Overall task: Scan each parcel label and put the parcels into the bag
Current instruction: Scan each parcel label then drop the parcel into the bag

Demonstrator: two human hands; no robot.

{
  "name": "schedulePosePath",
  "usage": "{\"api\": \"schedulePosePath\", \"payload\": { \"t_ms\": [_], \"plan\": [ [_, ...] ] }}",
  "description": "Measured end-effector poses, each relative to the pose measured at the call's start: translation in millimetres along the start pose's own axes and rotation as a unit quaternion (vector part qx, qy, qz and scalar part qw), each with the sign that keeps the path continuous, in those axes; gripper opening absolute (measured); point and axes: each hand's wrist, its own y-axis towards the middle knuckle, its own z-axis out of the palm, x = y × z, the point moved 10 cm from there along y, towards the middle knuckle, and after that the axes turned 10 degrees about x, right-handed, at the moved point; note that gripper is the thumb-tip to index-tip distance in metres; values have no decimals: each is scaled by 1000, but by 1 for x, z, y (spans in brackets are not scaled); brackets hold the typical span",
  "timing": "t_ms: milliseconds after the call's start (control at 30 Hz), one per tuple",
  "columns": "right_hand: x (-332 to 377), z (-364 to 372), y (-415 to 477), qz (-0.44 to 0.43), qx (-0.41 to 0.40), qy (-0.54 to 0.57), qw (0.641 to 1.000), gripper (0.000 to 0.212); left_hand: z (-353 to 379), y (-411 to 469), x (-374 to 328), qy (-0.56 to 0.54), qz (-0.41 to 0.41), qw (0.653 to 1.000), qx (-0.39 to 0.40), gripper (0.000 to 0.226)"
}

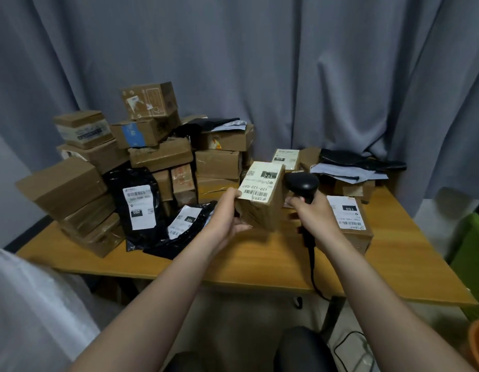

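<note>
My left hand (230,210) grips a small cardboard parcel (262,208) above the middle of the wooden table (260,261). Its white label (261,181), marked 122, faces up. My right hand (312,210) holds a black barcode scanner (302,183) by the handle, with the scanner head just right of the label. The scanner's cable (312,267) hangs down over the table's front edge. A white bag (31,304) fills the lower left corner.
A tall pile of cardboard boxes (152,146) fills the table's left and back. Two black poly mailers (137,208) with white labels lean in front of it. A labelled box (351,224) lies right of my hands. Grey and black mailers (351,167) sit at back right. A green bin (472,253) stands beyond the table.
</note>
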Motion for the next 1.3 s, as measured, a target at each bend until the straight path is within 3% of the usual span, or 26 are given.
{"api": "schedulePosePath", "payload": {
  "t_ms": [100, 267, 567, 733, 800, 867, 1067, 1167, 1300],
  "plan": [
    [19, 16, -5, -34, -1, 13, 999, 28, -4, -12, -12, 13, 17, 999, 24, 28],
    [34, 30, -10, -56, 11, 20, 998, 31, -24, -22, -35, 204, 63, 977, 0, 26],
    [36, 39, -13, -56, 25, 17, 998, 27, -23, -30, -47, 85, 26, 991, 100, 19],
    [41, 37, -19, -53, 12, 48, 997, 27, -36, -33, -58, -32, 81, 996, 36, 87],
    [43, 38, -23, -52, 12, 72, 996, 25, -39, -33, -61, -57, 96, 993, 32, 104],
    [45, 41, -27, -58, 21, 96, 993, 24, -38, -34, -62, -65, 103, 992, 33, 99],
    [50, 47, -31, -72, 29, 110, 991, 39, -38, -38, -59, -66, 85, 994, 35, 50],
    [47, 31, -26, -63, -13, 91, 994, 38, -45, -44, -64, 90, 63, 994, 29, 32],
    [58, 27, -23, -77, -25, 49, 995, 30, -44, -49, -71, 267, 39, 962, 38, 38]
  ]
}}
